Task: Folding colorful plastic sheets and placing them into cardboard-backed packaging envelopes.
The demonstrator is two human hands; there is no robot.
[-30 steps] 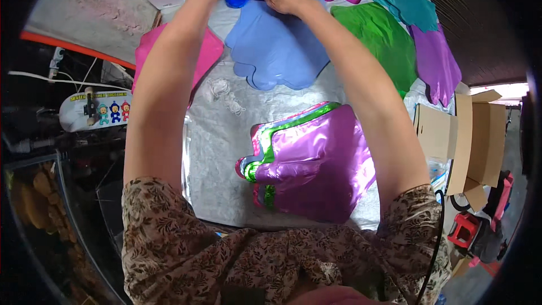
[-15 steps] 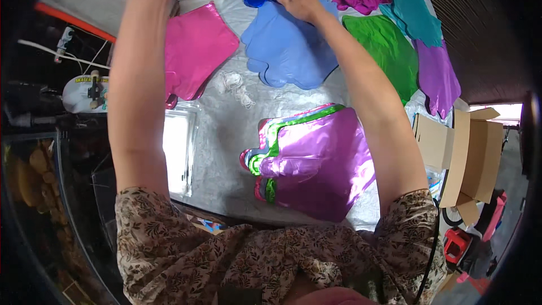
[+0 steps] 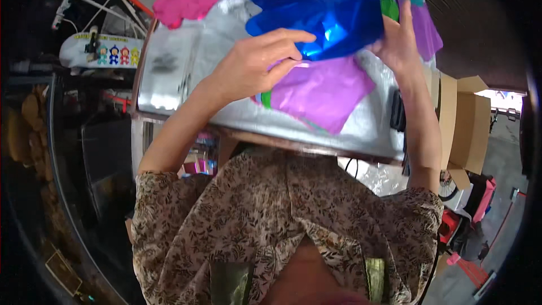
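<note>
Box (image 3: 471,124), brown cardboard, three o'clock; blue foil sheet (image 3: 333,5): left hand (image 3: 254,65) pinching edge, right hand (image 3: 400,48) grip unclear; silver-topped table (image 3: 161,87); grey floor (image 3: 504,149).

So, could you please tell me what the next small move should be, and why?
Probably lower the blue foil sheet onto the purple sheet: the left hand pinches the blue one's near edge, the right hand is at its right side, and it covers the purple one's far part in this view, while green foil peeks out underneath.
</note>
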